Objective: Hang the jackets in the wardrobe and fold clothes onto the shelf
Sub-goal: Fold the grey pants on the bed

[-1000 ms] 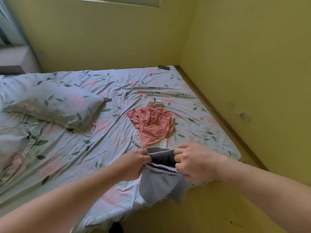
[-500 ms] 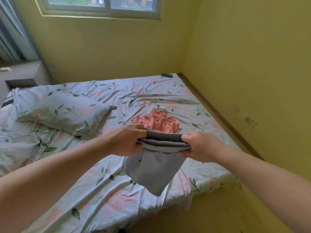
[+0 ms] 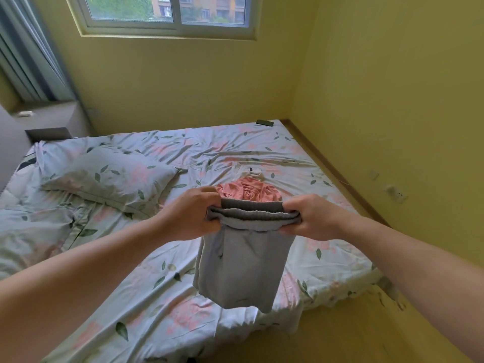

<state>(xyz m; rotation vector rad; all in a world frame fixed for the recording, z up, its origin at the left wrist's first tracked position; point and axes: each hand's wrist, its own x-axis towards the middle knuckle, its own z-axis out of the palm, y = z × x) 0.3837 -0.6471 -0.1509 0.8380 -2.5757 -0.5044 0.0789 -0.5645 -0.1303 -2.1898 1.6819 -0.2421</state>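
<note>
Grey shorts (image 3: pixel 243 260) with a darker elastic waistband hang in the air above the bed's near corner. My left hand (image 3: pixel 193 213) grips the waistband's left end and my right hand (image 3: pixel 309 218) grips its right end, so the band is stretched flat between them. Behind the shorts a crumpled pink garment (image 3: pixel 248 191) lies on the bed (image 3: pixel 146 297), partly hidden by the waistband. A white garment (image 3: pixel 251 172) lies under and beyond the pink one.
A pillow (image 3: pixel 104 179) in the same leaf-print fabric lies at the left of the bed. Yellow walls close in behind and to the right. A small dark object (image 3: pixel 264 123) sits at the bed's far corner. A grey headboard ledge (image 3: pixel 47 119) stands at far left.
Both hands have lifted the shorts off the bed's edge and pulled the waistband wider. The camera has tilted up, and the window has come into view.
</note>
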